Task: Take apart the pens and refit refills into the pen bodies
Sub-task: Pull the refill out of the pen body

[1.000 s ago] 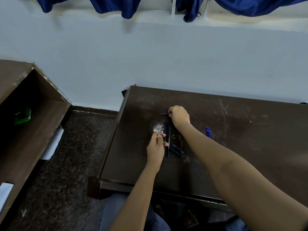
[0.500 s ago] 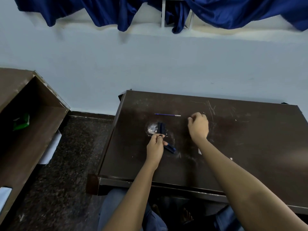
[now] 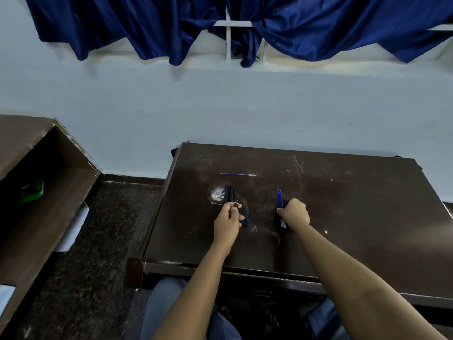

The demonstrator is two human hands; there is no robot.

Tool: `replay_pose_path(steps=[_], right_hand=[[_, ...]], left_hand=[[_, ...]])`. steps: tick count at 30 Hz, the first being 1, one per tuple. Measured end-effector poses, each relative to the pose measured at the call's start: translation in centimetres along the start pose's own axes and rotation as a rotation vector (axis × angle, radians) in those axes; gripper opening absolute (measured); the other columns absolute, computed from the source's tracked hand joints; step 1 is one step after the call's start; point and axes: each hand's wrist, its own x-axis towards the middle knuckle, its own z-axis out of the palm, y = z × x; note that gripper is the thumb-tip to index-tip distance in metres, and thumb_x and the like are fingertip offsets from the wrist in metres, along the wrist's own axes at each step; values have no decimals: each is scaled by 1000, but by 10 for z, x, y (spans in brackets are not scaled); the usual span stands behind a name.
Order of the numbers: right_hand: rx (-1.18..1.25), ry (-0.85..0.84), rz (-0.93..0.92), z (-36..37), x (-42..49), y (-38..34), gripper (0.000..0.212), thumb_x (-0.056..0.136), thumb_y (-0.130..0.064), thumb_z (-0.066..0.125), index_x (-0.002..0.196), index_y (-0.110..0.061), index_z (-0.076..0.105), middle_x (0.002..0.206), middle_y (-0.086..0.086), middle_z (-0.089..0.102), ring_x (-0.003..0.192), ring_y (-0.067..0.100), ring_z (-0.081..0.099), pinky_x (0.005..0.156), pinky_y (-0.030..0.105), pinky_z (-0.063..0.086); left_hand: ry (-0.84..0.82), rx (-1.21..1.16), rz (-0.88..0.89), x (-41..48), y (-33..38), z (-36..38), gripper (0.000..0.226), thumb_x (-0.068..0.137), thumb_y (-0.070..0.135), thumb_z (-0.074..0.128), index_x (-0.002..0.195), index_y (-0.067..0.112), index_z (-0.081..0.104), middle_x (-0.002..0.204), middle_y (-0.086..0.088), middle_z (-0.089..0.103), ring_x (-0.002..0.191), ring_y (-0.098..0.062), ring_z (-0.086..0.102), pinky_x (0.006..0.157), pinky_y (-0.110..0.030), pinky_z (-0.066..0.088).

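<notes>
Our left hand (image 3: 228,223) holds the pen bodies (image 3: 230,193). Our right hand (image 3: 295,213) grips the refills (image 3: 279,198). Next, we think, one slides in.

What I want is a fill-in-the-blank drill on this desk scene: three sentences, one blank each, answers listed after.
1. The right hand grips a bunch of ____ refills.
2. The left hand holds the dark pen bodies to the ____ of that bunch.
3. A single refill lies on the desk, touched by ____ hand.
Missing words: blue; left; neither.
</notes>
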Motion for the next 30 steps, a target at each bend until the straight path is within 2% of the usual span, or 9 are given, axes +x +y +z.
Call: replay_pose_path(steps=[3,6,8,10,12,15,24,27,30], right_hand=[[44,-13,-4,-2,-1,2,25,82,-26,69,88,-7,53,97,14,64,88,34,65,64,35,46],[121,0,-13,-3,-2,2,25,82,-29,67,84,-6,56,88,13,63,82,32,63,64,33,45],[245,23,-70,-1,-5,-3,27,84,-30,63,71,-7,61,77,13,63,77,31,61,67,33,45],[496,-19,-160,1,-15,-15,33,89,-25,58,60,-12,56,67,10,58,67,25,57,70,36,47],[774,-98,-243,1,-32,-28,30,96,-16,52,67,-9,55,64,8,55,58,15,52,62,27,50],[941,-168,-379,-2,-58,-45,15,98,-8,49,88,0,56,68,6,57,57,7,55,54,15,51],[795,-267,-585,2,-87,-58,11,95,-3,51,99,5,58,71,8,60,54,5,60,57,16,51],[673,-267,-640,6,-89,-55,13,90,-2,58,98,8,63,79,8,67,66,13,64,68,24,52],[594,-330,-715,7,-88,-51,21,88,2,59,105,0,70,98,8,72,85,9,65,82,22,51]], left_hand=[[3,9,22,-2,3,-3,26,100,20,39,111,21,63,85,3,63,72,-3,56,62,-16,43],[-3,30,47,-6,5,-7,28,101,24,39,110,24,65,83,5,63,73,-3,56,65,-18,43],[-8,43,48,-9,5,-8,29,101,25,38,109,26,66,83,5,62,75,-3,56,65,-19,43],[-13,63,49,-12,6,-9,30,102,24,37,109,25,66,84,7,62,75,-2,55,64,-18,42],[-19,83,55,-16,6,-10,30,102,24,37,109,22,66,85,7,62,74,-1,54,63,-17,40],[-22,88,73,-22,8,-11,29,102,22,37,105,22,65,87,7,62,73,-1,54,60,-15,38],[-37,86,99,-31,14,-15,28,103,23,36,112,21,62,92,6,62,76,-1,55,62,-14,39],[-40,91,83,-32,15,-16,27,103,24,37,118,21,59,90,6,62,77,-2,55,63,-15,40],[-12,74,81,-32,13,-22,28,102,25,37,117,22,60,88,6,63,78,-3,57,64,-16,41]])
